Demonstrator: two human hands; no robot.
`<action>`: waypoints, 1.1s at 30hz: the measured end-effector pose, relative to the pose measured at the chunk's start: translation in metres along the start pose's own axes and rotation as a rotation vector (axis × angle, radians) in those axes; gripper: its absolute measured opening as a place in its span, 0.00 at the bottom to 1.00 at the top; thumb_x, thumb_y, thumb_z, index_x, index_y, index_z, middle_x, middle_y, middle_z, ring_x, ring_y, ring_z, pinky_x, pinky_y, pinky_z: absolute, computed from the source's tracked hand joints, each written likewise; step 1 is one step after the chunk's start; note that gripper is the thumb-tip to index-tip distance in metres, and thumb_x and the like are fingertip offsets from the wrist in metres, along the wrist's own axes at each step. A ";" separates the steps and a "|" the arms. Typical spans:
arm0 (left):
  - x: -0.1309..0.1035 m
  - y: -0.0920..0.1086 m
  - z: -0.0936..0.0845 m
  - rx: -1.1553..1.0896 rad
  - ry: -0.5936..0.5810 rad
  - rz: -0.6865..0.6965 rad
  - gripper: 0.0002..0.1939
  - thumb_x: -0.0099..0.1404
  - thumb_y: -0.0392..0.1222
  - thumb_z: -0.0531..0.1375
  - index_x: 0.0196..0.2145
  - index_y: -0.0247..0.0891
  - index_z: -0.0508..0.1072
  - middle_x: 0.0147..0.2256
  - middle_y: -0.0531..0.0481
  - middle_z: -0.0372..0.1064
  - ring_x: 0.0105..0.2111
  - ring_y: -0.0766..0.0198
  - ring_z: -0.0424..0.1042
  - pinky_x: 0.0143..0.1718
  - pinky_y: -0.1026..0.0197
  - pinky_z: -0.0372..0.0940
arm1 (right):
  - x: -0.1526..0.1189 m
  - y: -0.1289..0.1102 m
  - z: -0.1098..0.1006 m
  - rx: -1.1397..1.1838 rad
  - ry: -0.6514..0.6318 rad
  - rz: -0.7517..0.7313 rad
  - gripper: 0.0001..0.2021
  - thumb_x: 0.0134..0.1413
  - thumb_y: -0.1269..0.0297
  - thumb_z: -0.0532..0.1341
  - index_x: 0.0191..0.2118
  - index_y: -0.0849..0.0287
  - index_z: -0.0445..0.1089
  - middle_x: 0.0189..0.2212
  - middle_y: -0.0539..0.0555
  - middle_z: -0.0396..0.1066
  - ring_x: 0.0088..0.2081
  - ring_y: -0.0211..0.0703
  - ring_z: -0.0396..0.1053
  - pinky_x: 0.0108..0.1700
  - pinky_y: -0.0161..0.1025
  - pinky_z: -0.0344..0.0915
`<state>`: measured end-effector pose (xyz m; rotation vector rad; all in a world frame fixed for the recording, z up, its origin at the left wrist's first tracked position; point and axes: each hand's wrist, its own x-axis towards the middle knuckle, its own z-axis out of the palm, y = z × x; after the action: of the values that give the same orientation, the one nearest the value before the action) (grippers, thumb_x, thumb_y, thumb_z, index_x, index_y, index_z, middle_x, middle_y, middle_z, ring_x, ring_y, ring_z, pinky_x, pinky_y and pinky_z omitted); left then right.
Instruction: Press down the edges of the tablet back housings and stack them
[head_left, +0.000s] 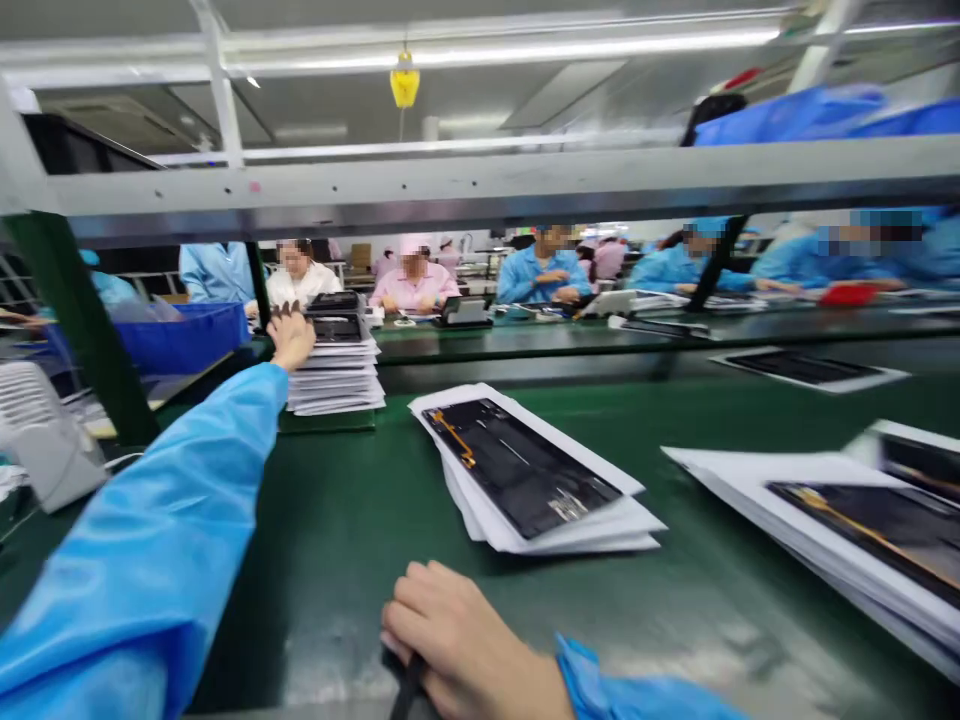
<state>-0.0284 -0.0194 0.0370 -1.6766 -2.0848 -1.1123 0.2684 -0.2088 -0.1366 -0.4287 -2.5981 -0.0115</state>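
Observation:
My left hand (292,336) reaches far forward to a stack of white sheets (336,385) with dark panels (334,325) on top. Its fingers are spread and their tips look dark; the hand is at the left side of the top panels, and I cannot tell how firmly it touches them. Low in the middle, my right hand (457,635) is closed around a thin black strap-like thing (407,690), mostly hidden by the fingers and the frame's edge. Beyond it, a black panel (517,465) with an orange flex strip lies on a fanned pile of white sheets (487,525).
At right, more sheets (720,465) carry dark panels (877,525). A single panel (810,367) lies farther back. A blue bin (187,335) and a white device (49,440) stand left. A shelf beam (480,180) crosses overhead; co-workers (544,270) sit opposite.

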 end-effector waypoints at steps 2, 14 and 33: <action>-0.025 0.003 0.008 -0.016 -0.053 0.154 0.24 0.73 0.40 0.55 0.65 0.33 0.62 0.69 0.35 0.50 0.71 0.42 0.46 0.68 0.35 0.44 | 0.000 -0.001 -0.016 -0.038 0.082 -0.052 0.08 0.68 0.68 0.55 0.34 0.57 0.66 0.29 0.50 0.70 0.31 0.39 0.61 0.33 0.40 0.53; -0.234 -0.019 -0.015 -0.303 -0.546 1.039 0.25 0.69 0.31 0.51 0.58 0.46 0.73 0.63 0.46 0.65 0.67 0.52 0.60 0.70 0.48 0.49 | -0.072 0.089 -0.119 -0.158 -0.034 0.295 0.16 0.55 0.82 0.54 0.41 0.56 0.74 0.37 0.55 0.74 0.40 0.47 0.67 0.41 0.42 0.65; -0.225 0.095 0.072 -0.007 -0.179 1.209 0.13 0.75 0.32 0.49 0.38 0.35 0.73 0.34 0.43 0.69 0.36 0.56 0.67 0.36 0.55 0.57 | -0.044 0.137 -0.094 -0.179 -0.095 0.287 0.04 0.62 0.73 0.59 0.35 0.60 0.69 0.34 0.50 0.68 0.38 0.41 0.67 0.42 0.40 0.65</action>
<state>0.1472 -0.1290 -0.1109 -2.4676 -0.7285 -0.5350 0.3907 -0.1001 -0.0854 -0.8836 -2.6134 -0.1285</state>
